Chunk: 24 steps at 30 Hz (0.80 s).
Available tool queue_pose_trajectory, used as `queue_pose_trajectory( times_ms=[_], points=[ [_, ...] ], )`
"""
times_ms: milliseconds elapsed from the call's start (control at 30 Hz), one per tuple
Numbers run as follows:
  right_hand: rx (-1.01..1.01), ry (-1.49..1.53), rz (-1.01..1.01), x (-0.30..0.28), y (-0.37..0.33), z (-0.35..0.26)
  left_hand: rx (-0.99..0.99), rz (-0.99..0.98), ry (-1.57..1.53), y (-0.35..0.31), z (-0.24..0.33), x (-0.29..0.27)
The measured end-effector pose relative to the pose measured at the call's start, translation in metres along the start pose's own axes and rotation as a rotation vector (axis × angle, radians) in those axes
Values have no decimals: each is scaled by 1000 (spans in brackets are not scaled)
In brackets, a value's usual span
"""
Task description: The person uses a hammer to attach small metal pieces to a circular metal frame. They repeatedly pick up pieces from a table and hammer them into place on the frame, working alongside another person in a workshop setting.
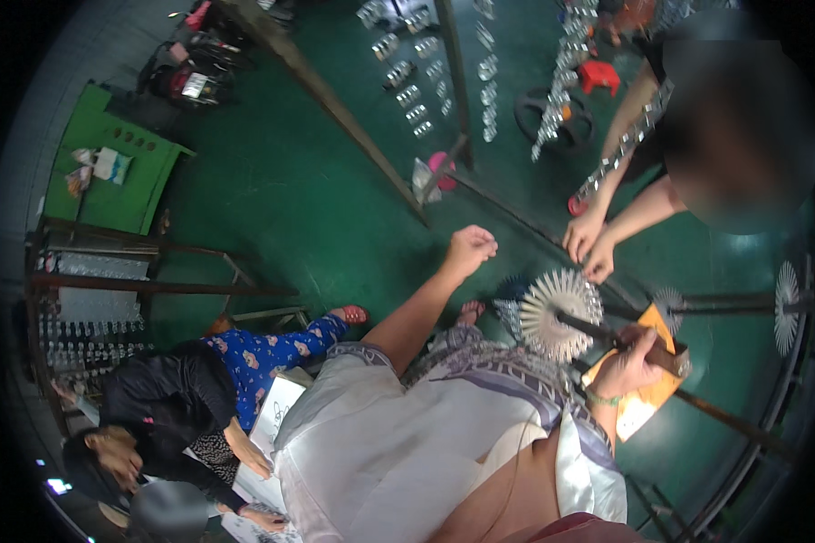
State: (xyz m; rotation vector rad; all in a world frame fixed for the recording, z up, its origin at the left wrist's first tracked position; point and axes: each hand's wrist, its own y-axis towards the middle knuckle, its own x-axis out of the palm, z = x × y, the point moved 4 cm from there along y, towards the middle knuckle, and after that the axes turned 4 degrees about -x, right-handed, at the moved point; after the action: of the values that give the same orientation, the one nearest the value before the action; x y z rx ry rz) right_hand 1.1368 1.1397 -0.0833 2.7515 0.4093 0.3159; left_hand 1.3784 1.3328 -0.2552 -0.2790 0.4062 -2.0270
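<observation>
My right hand (632, 364) is wrapped round a dark metal rod (593, 328). On the rod's far end sits a round pale wheel (536, 312) with many flat blades fanning out from its hub. My left hand (472, 252) is raised over the green floor, left of the wheel and apart from it. Its fingers are curled together; whether something small is between them I cannot make out. Across from me, a co-worker's two hands (590, 250) pinch together just above the wheel's upper right edge.
A yellow-orange sheet (638, 385) lies beneath my right hand. Metal frame bars (335, 104) cross the floor. Shiny metal parts (561, 77) hang in strings at the top. A seated person (167, 398) is at lower left. A green table (109, 204) stands far left.
</observation>
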Motion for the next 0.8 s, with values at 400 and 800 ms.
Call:
queue_pose_trajectory(
  times_ms=[400,800],
  points=[
    [122,48,25,-16,-4,29,1536,845,308,-91,435,-93],
    [58,73,62,-7,-3,15,1664,984,270,-51,584,-101]
  ],
)
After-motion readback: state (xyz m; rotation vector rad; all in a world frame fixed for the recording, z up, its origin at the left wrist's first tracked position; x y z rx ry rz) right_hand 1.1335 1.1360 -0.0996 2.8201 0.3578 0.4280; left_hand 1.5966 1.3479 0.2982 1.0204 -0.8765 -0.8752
